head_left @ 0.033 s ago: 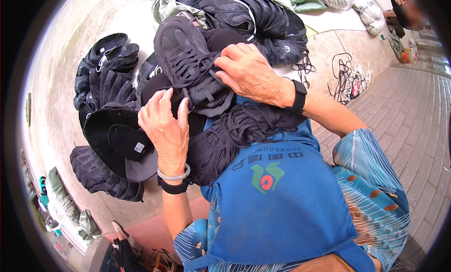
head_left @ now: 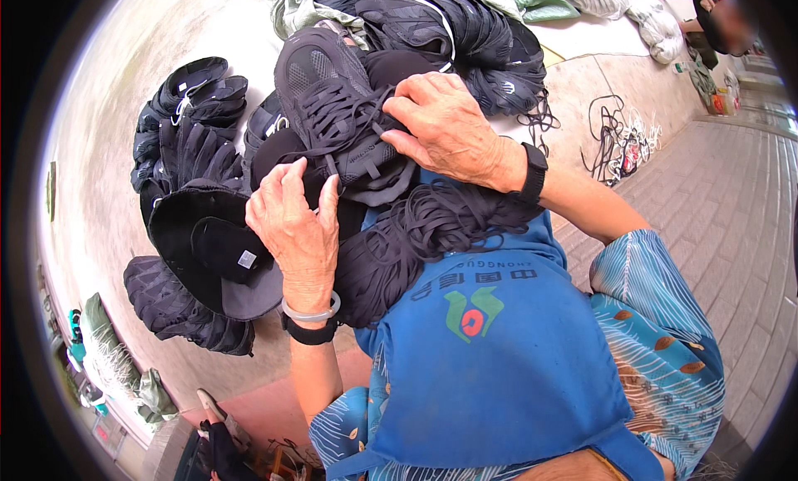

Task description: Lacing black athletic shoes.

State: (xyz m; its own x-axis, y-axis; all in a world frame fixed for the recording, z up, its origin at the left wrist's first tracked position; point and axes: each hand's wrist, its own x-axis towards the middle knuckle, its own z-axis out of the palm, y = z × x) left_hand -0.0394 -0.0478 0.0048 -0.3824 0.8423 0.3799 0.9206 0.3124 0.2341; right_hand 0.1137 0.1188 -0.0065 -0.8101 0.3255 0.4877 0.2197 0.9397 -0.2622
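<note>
At the black shoe (head_left: 314, 66), left hand (head_left: 297, 219) and right hand (head_left: 453, 132) touch laces (head_left: 332, 120); whether either grip pinches, I cannot tell

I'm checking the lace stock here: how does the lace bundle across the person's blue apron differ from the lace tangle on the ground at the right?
Colour: the lace bundle is dark throughout; the lace tangle mixes black and white.
Arrangement: the lace bundle is thick and densely heaped over the blue apron, while the lace tangle spreads in looser loops on the ground.
Shared: both are piles of long, thin cords.
</note>
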